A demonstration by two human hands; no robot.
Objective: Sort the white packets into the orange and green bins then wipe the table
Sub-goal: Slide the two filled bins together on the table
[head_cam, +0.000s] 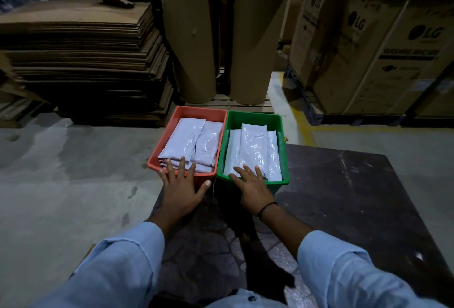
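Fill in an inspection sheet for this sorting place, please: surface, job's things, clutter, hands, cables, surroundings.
Surface: dark table, scuffed.
Job's things: orange bin and green bin side by side at its far left; white packets lie in both; no cloth seen.
Clutter: one small white speck on the table, unclear what.
Grippers: left hand flat on the orange bin's near edge; right hand flat on the green bin's packets.
Cables: nothing seen.
Surroundings: stacked cardboard sheets, brown rolls, LG cartons, concrete floor.

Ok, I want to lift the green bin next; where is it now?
Head view: the green bin sits at the far left of the dark table, just right of the orange bin, the right hand resting on its near rim.
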